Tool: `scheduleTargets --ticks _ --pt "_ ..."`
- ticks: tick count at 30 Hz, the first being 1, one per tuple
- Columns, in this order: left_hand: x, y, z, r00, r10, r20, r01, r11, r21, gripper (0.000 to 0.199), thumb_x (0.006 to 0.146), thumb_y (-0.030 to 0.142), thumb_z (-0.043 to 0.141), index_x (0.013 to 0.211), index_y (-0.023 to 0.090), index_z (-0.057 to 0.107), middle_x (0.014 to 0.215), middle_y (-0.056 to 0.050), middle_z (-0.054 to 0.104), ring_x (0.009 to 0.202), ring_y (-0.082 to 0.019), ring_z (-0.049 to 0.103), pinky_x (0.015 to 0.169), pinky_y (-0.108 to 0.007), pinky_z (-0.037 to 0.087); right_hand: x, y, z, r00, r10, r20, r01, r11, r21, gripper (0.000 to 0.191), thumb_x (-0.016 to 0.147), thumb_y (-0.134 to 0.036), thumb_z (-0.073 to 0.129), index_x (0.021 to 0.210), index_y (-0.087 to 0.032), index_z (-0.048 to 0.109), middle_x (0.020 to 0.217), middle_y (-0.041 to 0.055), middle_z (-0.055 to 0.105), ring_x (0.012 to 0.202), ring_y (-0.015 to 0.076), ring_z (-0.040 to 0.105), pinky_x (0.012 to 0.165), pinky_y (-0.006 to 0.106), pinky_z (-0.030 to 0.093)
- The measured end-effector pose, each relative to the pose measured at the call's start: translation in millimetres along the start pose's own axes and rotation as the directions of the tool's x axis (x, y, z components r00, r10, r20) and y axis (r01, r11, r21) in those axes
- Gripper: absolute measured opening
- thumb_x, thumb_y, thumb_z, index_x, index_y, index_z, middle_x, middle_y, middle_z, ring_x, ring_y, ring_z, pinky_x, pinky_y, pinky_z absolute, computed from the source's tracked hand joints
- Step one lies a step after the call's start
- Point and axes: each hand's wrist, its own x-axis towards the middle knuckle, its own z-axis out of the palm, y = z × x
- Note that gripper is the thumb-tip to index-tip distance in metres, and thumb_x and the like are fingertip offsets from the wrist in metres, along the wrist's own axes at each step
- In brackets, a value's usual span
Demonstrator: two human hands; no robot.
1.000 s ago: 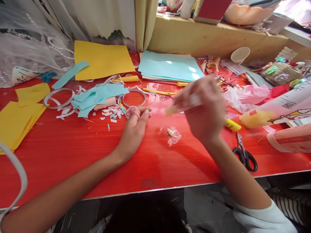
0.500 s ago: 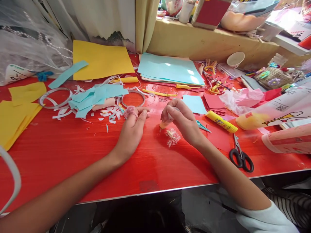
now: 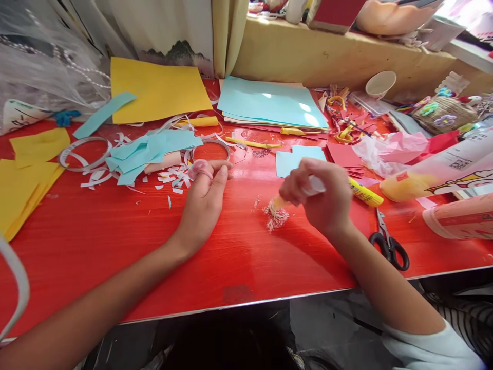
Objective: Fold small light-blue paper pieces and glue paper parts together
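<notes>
My left hand (image 3: pixel 205 205) rests on the red table at centre, thumb pressed against the fingers. Whatever the pinch holds, if anything, is too small to make out. A pink fluffy ring (image 3: pixel 199 169) sits on one of its fingers. To the right, my right hand (image 3: pixel 325 192), slightly blurred, is wrapped round a small translucent glue bottle (image 3: pixel 316 186) with a yellowish tip. The tip points down-left, over or against a frayed white-and-pink thread tassel (image 3: pixel 277 217) lying on the table; I cannot tell whether they touch. A small whitish smear (image 3: pixel 257 202) lies left of the tassel.
Black-handled scissors (image 3: pixel 389 245) and a yellow glue stick (image 3: pixel 365 192) lie right of my right hand. Blue paper strips (image 3: pixel 154 149), tape rings (image 3: pixel 84 153) and scraps lie left. Blue sheets (image 3: pixel 269 105) are stacked behind; a pink bottle (image 3: pixel 458 221) lies at far right.
My right hand has moved right and turned, swinging the glue bottle's tip from the table left of the tassel to the tassel. My left hand keeps its pinch, shifted slightly left in view.
</notes>
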Motion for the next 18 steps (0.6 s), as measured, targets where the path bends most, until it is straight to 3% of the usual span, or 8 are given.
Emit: scheduleTargets --ticks 5,9,11,15,18 --pt "2.0 7.2 -4.6 0.996 0.059 -0.059 -0.060 0.998 -0.015 0.024 0.092 0.034 0.039 0.099 0.019 0.056 0.096 -0.002 0.056 0.095 -0.011 0.052 0.091 -0.024 0.039 -3.7 -25.7 -4.7 0.980 -0.200 -0.004 0.198 0.966 0.167 0.036 0.075 -0.023 0.048 0.048 -0.017 0.024 0.036 -0.0036 0.026 0.033 0.0082 0.032 0.039 0.026 0.030" --pt "-0.6 11.0 -5.1 0.997 0.072 -0.025 -0.071 0.997 0.037 0.024 0.092 0.034 0.039 0.100 0.020 0.057 0.096 -0.002 0.056 0.095 -0.012 0.052 0.089 -0.024 0.039 0.8 -3.2 -0.2 0.992 0.092 0.082 -0.099 0.991 0.091 0.041 0.073 -0.025 0.055 0.044 -0.017 0.028 0.037 -0.0049 0.026 0.032 0.0062 0.030 0.035 0.023 0.025" --pt "-1.7 12.2 -5.7 0.997 0.081 -0.005 -0.080 0.995 0.051 0.024 0.092 0.035 0.039 0.100 0.020 0.057 0.097 -0.002 0.056 0.096 -0.012 0.051 0.089 -0.024 0.039 4.3 1.5 -0.2 0.982 0.189 0.020 -0.190 0.979 0.069 0.041 0.073 -0.021 0.056 0.042 -0.018 0.029 0.037 -0.0058 0.023 0.030 0.0051 0.027 0.033 0.022 0.020" --pt "-0.8 18.8 -9.2 0.990 0.135 -0.028 -0.134 0.990 0.035 0.023 0.092 0.033 0.039 0.099 0.018 0.057 0.095 -0.003 0.055 0.097 -0.012 0.051 0.092 -0.024 0.038 7.1 -17.6 -8.7 0.980 0.064 -0.187 -0.045 0.994 0.102 0.036 0.068 -0.019 0.048 0.041 -0.019 0.025 0.034 -0.0058 0.015 0.028 0.0055 0.018 0.032 0.024 0.013" --pt "1.0 26.1 -12.3 0.977 0.196 -0.085 -0.200 0.979 -0.042 0.020 0.093 0.029 0.040 0.097 0.016 0.056 0.096 -0.003 0.055 0.095 -0.011 0.051 0.091 -0.024 0.038 4.8 -21.2 -10.0 0.981 -0.101 -0.165 0.115 0.990 0.081 0.033 0.068 -0.019 0.046 0.043 -0.019 0.025 0.033 -0.0046 0.019 0.028 0.0076 0.024 0.034 0.026 0.018"
